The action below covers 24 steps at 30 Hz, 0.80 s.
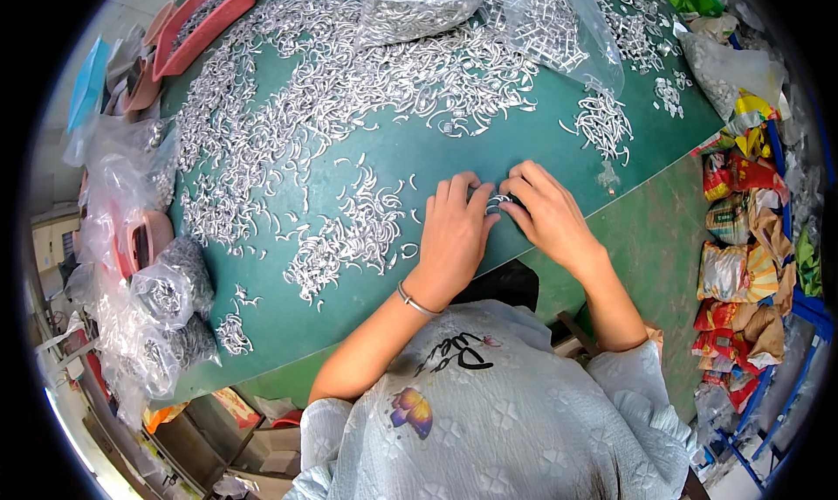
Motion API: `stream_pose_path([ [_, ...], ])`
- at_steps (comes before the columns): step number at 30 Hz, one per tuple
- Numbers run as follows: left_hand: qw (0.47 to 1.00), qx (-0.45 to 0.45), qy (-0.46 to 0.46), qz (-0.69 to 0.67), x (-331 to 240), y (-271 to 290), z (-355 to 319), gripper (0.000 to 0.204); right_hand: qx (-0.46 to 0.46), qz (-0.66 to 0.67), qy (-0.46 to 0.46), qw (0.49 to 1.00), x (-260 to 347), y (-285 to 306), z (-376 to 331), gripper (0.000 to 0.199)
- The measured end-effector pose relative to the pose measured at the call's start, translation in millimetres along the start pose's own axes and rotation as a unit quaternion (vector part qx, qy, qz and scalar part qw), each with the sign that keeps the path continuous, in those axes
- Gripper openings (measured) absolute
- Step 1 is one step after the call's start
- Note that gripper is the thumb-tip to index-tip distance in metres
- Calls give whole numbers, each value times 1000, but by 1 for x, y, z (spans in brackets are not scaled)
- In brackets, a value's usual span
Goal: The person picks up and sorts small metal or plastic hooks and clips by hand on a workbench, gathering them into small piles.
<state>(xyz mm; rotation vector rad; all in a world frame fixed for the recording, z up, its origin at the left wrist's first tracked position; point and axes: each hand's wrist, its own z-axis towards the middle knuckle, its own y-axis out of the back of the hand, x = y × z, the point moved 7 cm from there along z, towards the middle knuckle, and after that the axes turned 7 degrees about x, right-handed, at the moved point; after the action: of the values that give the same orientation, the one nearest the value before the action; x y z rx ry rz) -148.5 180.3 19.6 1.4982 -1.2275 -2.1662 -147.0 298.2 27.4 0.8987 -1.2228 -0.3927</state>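
Note:
My left hand (pixel 454 227) and my right hand (pixel 553 218) meet over the near edge of the green table, fingers bent and thumbs turned inward. Between their fingertips are small curved silver metal pieces (pixel 497 202). The fingers partly cover these pieces, so how many there are is unclear. Both hands are closed around this spot. To the left of my left hand lies a small heap of similar curved metal pieces (pixel 353 229). Beyond my right hand sits another pile of slender silver pieces (pixel 602 126).
A broad spread of loose metal pieces (pixel 323 81) covers the far table (pixel 419 151). Clear bags of parts (pixel 550 28) lie at the back. A pink basket (pixel 202 27) and plastic bags (pixel 131 264) crowd the left edge. Coloured packages (pixel 738 268) fill a blue rack at right.

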Motion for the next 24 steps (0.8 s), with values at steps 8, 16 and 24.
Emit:
stream_pose_path([
  [8, 1000, -1, 8, 9, 16, 13, -35, 16, -39, -65, -91, 993, -17, 21, -14, 18],
  [16, 994, -55, 93, -28, 15, 36, -96, 18, 0, 20, 80, 997, 51, -36, 50, 29],
  [24, 980, -140, 139, -20, 35, 57, -126, 19, 58, -16, 72, 996, 41, -37, 32, 21],
])
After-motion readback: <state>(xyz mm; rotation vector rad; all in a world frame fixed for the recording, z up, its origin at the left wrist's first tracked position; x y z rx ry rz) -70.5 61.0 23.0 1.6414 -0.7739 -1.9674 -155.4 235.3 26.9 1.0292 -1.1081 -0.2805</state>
